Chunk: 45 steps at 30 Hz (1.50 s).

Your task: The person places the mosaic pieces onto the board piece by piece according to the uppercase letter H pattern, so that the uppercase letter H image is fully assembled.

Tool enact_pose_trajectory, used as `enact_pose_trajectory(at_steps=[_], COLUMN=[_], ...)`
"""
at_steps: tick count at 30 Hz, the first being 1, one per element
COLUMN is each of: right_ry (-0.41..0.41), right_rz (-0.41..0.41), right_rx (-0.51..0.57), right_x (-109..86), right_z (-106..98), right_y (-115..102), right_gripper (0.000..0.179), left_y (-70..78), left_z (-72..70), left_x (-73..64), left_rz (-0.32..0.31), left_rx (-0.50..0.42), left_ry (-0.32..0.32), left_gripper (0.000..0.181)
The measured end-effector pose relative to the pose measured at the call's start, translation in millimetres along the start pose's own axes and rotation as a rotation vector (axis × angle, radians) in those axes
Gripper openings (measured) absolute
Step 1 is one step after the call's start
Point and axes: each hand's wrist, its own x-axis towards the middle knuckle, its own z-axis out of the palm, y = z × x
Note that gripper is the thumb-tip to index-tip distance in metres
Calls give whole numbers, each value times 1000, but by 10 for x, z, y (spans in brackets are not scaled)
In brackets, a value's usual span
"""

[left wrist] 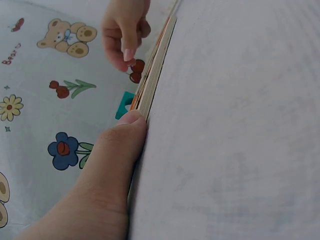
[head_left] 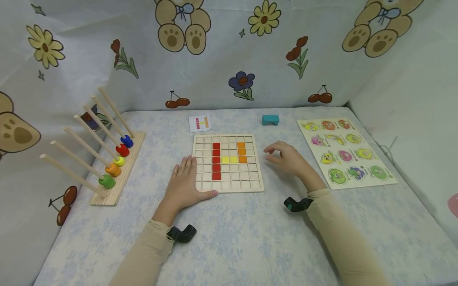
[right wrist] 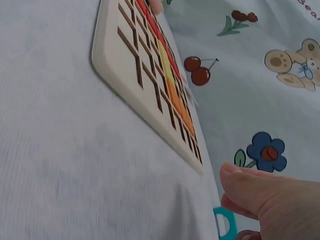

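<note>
A wooden grid board (head_left: 229,186) lies flat on the table, holding a column of red square tiles (head_left: 216,159), two yellow tiles (head_left: 229,159) and a column of three orange tiles (head_left: 242,151). My left hand (head_left: 184,184) rests spread along the board's left side, its thumb on the near edge; the left wrist view shows that thumb (left wrist: 115,155) against the board's side. Just right of the board, my right hand (head_left: 288,159) hovers above the table with fingers loosely bent. Nothing shows between its thumb and fingers (right wrist: 270,195) in the right wrist view.
Behind the board lie a small pattern card (head_left: 199,124) and a teal bridge-shaped block (head_left: 270,120). A wooden peg rack (head_left: 133,159) with coloured beads stands at left. A fruit and vegetable picture board (head_left: 345,155) lies at right. Printed cloth (head_left: 214,79) hangs along the back.
</note>
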Motion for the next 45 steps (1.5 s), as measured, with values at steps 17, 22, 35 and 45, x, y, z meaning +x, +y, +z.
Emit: enact_pose_trajectory(at_steps=[17, 22, 35, 45], right_ry=[6, -4, -41, -72], right_rz=[154, 185, 234, 289], right_rx=[-56, -74, -81, -87], right_x=[-267, -252, -169, -131], right_z=[-410, -405, -375, -403], right_y=[599, 616, 593, 524], right_gripper=[30, 32, 36, 39], left_y=[-60, -49, -29, -52], left_z=[24, 29, 22, 40], left_x=[-6, -11, -1, 17], left_rz=[2, 8, 12, 6], left_rx=[4, 0, -7, 4], left_ry=[3, 4, 6, 5], left_gripper=[142, 143, 144, 145])
